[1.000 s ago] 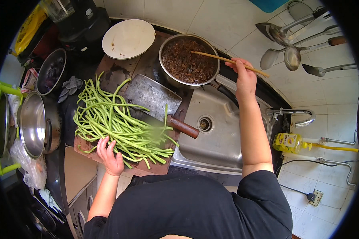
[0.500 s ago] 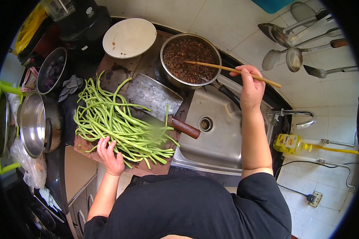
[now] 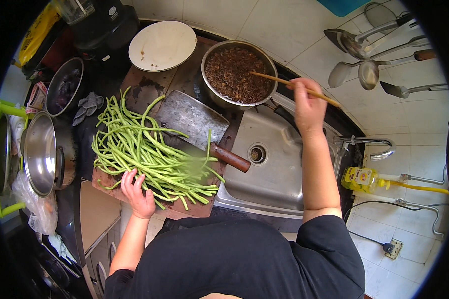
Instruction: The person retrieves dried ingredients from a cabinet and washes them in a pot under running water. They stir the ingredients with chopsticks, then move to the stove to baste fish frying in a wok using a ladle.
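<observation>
My right hand [image 3: 310,107] is closed around wooden chopsticks [image 3: 269,77], held so close together that I cannot tell one from two. Their tip reaches over a steel pot [image 3: 208,88] filled with dark brown, shredded-looking food [image 3: 234,72]. My left hand [image 3: 138,195] rests with fingers stretched out at the near edge of a heap of green long beans [image 3: 139,149]. Those beans lie on a brown cutting board [image 3: 197,210]. On the board's far right is a cleaver with a broad grey blade [image 3: 192,117], its wooden handle [image 3: 230,157] pointing toward the sink.
Right of the board is a steel sink [image 3: 279,184] with a faucet [image 3: 369,142]. A white plate [image 3: 162,45] stands behind the beans. At left are a steel pot [image 3: 41,154] and a dark-filled bowl [image 3: 62,89]. Ladles and spatulas [image 3: 369,74] hang on the tiled wall.
My right hand has shifted slightly left and away from me. The chopsticks' tip has moved right and up a little over the pot. My left hand has barely moved.
</observation>
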`<state>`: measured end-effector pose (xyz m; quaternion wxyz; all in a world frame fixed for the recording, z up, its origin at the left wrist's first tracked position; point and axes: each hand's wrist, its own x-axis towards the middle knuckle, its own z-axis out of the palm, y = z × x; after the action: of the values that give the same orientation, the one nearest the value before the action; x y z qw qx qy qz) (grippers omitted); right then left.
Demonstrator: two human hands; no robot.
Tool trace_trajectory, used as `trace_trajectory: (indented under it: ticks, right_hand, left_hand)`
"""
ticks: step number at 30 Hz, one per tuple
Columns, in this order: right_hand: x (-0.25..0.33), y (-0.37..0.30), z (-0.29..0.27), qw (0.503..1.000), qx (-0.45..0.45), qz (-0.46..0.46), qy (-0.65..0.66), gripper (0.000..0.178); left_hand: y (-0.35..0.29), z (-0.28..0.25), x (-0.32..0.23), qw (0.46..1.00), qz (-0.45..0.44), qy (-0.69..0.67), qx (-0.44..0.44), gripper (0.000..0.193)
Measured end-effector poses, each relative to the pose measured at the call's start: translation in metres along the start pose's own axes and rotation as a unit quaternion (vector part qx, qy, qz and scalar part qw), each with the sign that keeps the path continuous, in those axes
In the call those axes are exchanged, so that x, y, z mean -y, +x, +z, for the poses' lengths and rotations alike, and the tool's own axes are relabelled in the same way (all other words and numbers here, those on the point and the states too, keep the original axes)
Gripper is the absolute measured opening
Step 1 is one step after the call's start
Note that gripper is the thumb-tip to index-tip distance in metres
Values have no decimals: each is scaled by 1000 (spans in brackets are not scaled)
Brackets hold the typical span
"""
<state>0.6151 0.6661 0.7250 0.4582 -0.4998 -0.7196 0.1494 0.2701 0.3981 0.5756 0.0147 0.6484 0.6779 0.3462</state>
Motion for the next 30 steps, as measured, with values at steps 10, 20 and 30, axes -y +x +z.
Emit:
trace_trajectory:
  ticks: [10,20,30]
  right_hand:
    - [33,-9,-4,991,15,-18,135,10]
    - [22,3,-11,987,-35,69,138,15]
    - [44,4,-7,979,-1,64,194,16]
  left_hand:
    - [-1,1,1,1000,-1,3,1,44]
    - [0,-1,0,1000,4,2,7,44]
    - [0,1,1,1000,16,12,8,43]
